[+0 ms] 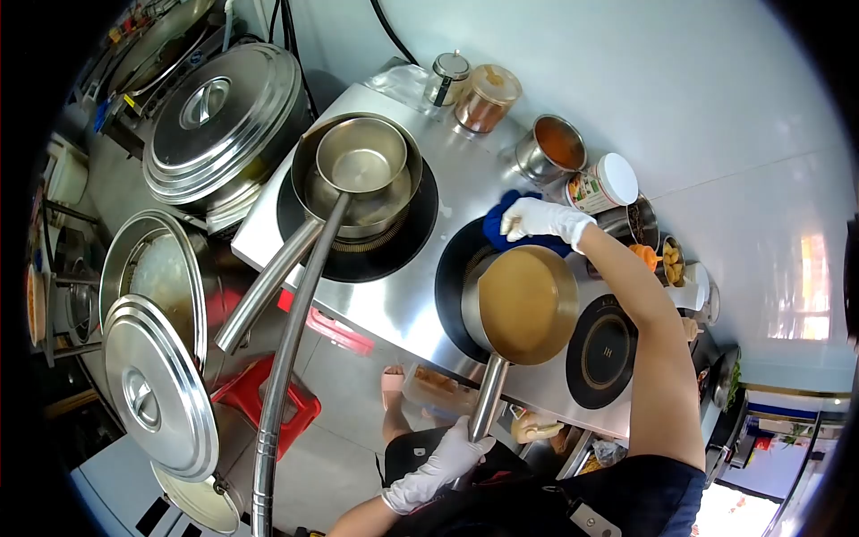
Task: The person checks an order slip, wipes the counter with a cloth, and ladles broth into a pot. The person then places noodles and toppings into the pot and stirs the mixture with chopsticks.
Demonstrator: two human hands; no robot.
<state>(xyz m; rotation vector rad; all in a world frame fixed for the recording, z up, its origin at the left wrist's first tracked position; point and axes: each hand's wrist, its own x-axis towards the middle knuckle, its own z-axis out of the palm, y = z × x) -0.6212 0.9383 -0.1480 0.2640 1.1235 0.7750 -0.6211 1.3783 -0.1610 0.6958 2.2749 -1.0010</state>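
your black sleeve [658, 492] is up closest. your white-gloved left hand [447, 461] has the handle of a round steel saucepan [472, 309] of tan liquid [523, 295], over a round black hob plate [451, 277]; your white-gloved right hand [541, 222] clutches a bunched dark blue cloth [495, 225] by its far rim.

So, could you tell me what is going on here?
The person's gloved left grip holds the handle of a saucepan of brown liquid. The gloved right grip is on a dark blue cloth, by the saucepan's far side. On the cooktop to the left, a smaller pan sits inside a larger pot.
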